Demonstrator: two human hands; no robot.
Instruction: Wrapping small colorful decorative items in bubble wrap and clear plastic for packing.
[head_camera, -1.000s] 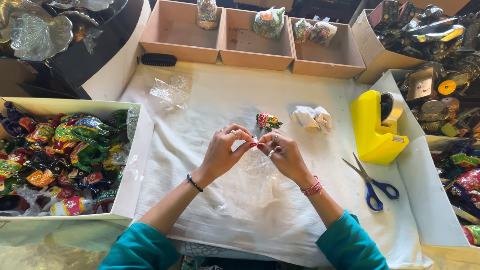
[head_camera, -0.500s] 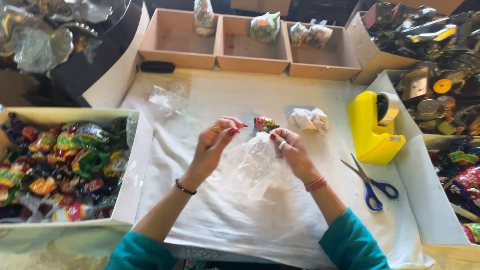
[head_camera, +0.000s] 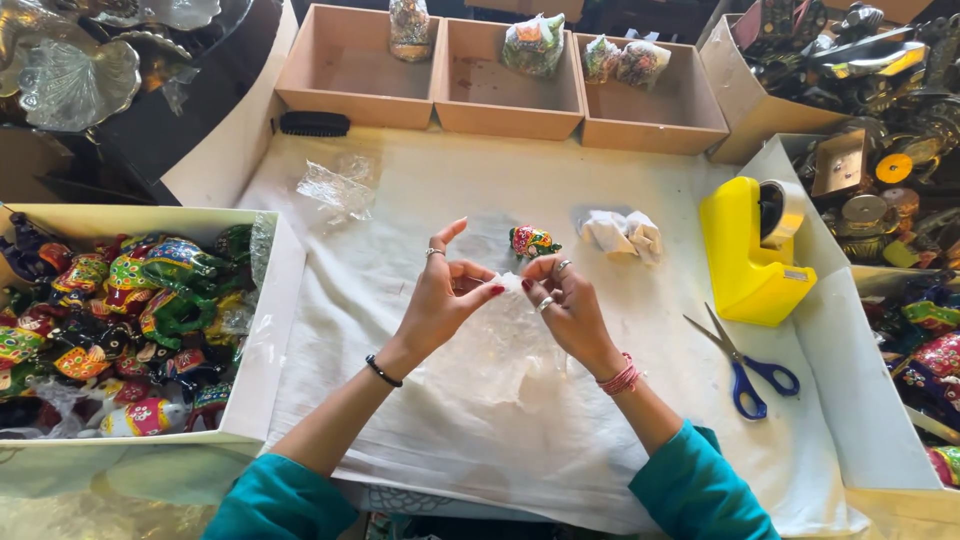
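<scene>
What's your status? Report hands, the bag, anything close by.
Left hand and right hand both pinch the clear plastic bag at its top. Painted figurine just beyond the fingers, not touching. Scissors off right.

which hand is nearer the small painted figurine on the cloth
Right. The right hand sits just below the small painted figurine, fingertips close under it; the left hand is farther off, down to its left.
</scene>
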